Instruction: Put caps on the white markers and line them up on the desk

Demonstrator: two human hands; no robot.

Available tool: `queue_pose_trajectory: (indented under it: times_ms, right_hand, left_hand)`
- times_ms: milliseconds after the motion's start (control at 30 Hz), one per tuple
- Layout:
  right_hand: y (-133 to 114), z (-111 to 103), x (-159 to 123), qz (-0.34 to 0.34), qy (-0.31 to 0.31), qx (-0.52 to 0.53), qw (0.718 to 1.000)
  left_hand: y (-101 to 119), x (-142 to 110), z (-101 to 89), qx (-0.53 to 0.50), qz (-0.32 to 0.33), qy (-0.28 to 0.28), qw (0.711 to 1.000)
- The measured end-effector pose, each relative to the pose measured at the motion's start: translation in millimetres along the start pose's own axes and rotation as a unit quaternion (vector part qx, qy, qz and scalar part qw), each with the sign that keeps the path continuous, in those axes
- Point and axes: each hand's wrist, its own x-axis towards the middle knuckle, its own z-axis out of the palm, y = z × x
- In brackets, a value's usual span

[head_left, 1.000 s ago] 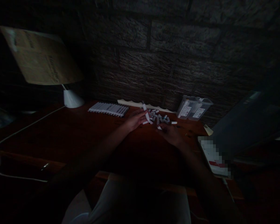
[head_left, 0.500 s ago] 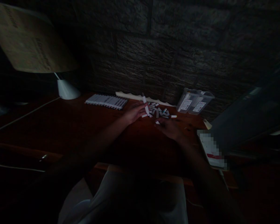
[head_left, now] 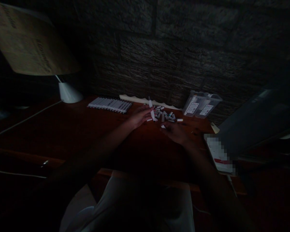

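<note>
My left hand point(head_left: 139, 117) is closed on a white marker point(head_left: 151, 108), held nearly upright and leaning a little left at the top; its lower end looks dark. Lower and to the right, my right hand point(head_left: 175, 131) pinches a small white marker cap point(head_left: 163, 126), apart from the marker. Just behind both hands lies a loose pile of marker caps point(head_left: 162, 116), whitish with some coloured ends. A neat row of several white markers point(head_left: 110, 105) lies side by side on the wooden desk point(head_left: 87, 132), left of my left hand.
A long cream wavy strip point(head_left: 130, 99) runs along the brick wall. Clear plastic containers point(head_left: 200, 104) stand at the back right. A lamp point(head_left: 69, 92) with a brown paper shade is at the left, its cord crossing the desk. A phone-like device point(head_left: 218, 156) lies at the right edge.
The marker in my left hand has shifted very slightly to the right. Both hands otherwise keep their places and holds.
</note>
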Motion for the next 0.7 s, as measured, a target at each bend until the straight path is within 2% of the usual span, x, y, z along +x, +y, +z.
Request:
queue_pose_trajectory:
  times_ms: [700]
  right_hand:
    - [-0.5, -0.1, -0.8, -0.008, -0.006, 0.000, 1.000]
  left_hand:
    - [-0.7, -2.4, 1.6, 0.013, 0.000, -0.008, 1.000]
